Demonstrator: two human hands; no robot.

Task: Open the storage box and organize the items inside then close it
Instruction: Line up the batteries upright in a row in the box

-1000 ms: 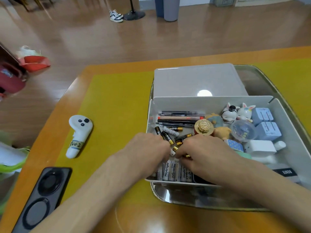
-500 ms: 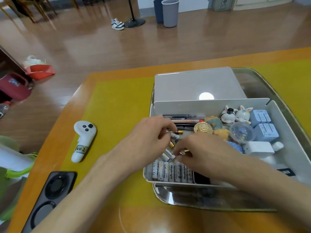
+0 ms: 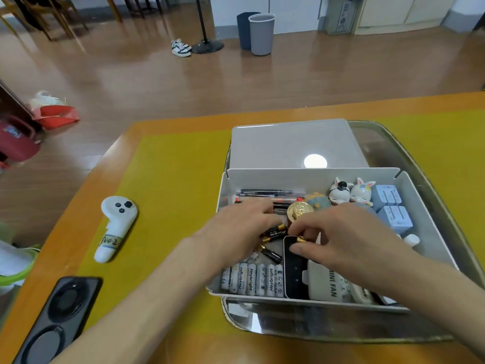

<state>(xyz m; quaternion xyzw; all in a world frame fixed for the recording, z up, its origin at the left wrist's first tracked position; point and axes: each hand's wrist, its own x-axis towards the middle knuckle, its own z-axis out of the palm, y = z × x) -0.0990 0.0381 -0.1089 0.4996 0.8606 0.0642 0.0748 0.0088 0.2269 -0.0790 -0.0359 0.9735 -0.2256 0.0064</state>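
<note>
The white storage box (image 3: 315, 173) stands open on a metal tray (image 3: 393, 143), with its lid (image 3: 288, 143) lying flat behind it. Inside are pens (image 3: 270, 193), a gold coin (image 3: 299, 210), two small figures (image 3: 341, 193), blue boxes (image 3: 396, 219), a mini fan (image 3: 325, 285), a black device (image 3: 295, 271) and a row of white batteries (image 3: 252, 281). My left hand (image 3: 244, 227) reaches into the box's left half, fingers closed over a loose black battery (image 3: 273, 233). My right hand (image 3: 341, 237) pinches a gold-tipped battery (image 3: 301, 240) above the black device.
A white controller (image 3: 115, 227) and a black case (image 3: 55, 319) lie on the yellow mat (image 3: 170, 179) left of the tray. A green-rimmed container (image 3: 15, 264) sits at the table's left edge. Bins, a shoe and a stand are on the floor beyond.
Both hands have moved farther back into the box, uncovering the white battery row, the black device and the mini fan. My right hand has lifted a battery. The view tilted up.
</note>
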